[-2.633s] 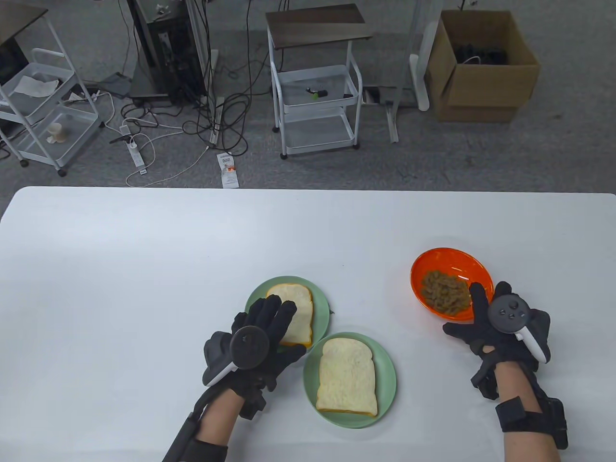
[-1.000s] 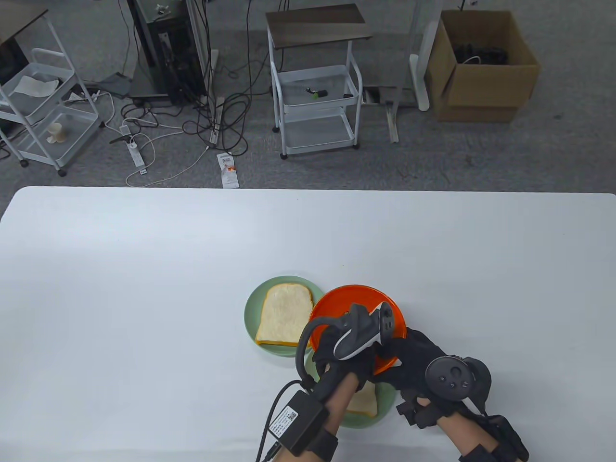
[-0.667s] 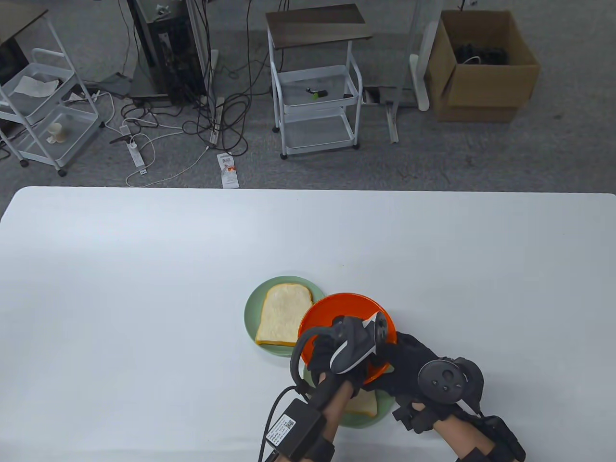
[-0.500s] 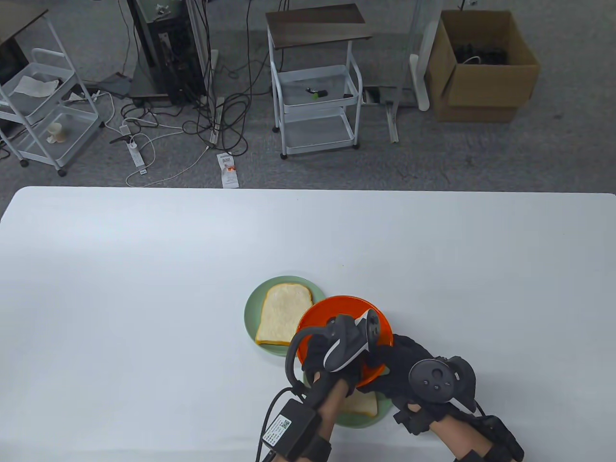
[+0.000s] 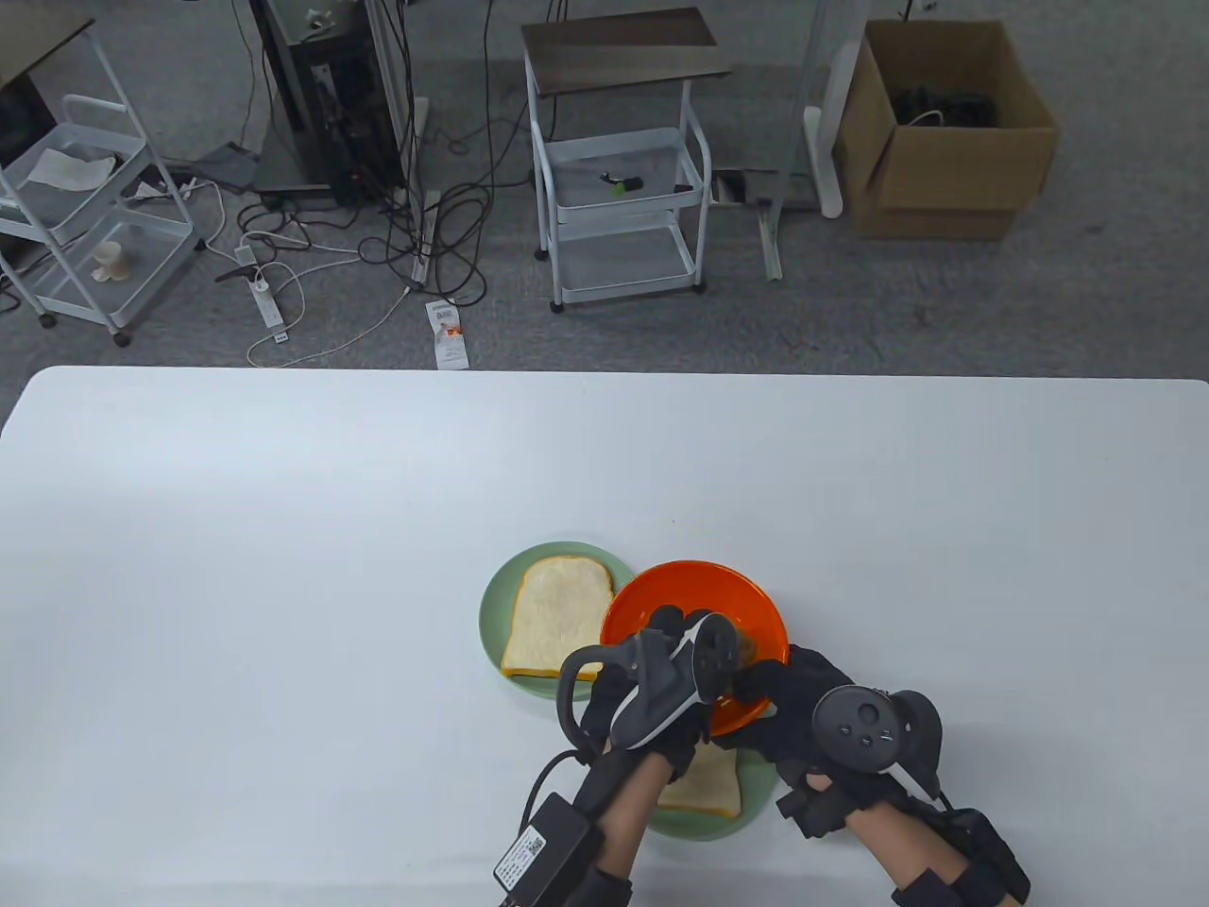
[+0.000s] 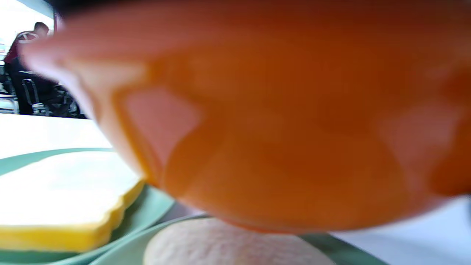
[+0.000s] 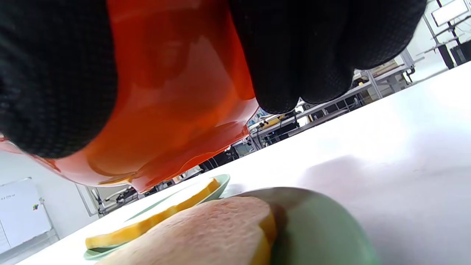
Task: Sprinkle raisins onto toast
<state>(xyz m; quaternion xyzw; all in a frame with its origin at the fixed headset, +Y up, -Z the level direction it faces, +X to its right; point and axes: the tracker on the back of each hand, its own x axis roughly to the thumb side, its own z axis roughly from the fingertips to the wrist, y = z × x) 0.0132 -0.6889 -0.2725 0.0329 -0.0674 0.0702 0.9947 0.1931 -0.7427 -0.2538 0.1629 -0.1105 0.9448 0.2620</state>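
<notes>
Right hand (image 5: pixel 803 704) grips the orange bowl (image 5: pixel 694 614) above the near toast (image 5: pixel 704 789); left hand (image 5: pixel 652 680) reaches in, its fingers hidden. Next: pinch raisins, scatter.

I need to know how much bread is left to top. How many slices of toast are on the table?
2. One slice lies uncovered on the far green plate; the other sits on the near green plate, mostly hidden under the orange bowl.

Grey carpet floor (image 5: pixel 945 302) beyond the white table (image 5: pixel 283 529). A white trolley (image 5: pixel 619 203) stands far centre, a cardboard box (image 5: pixel 945 132) far right, tangled cables (image 5: pixel 416 227) far left.
</notes>
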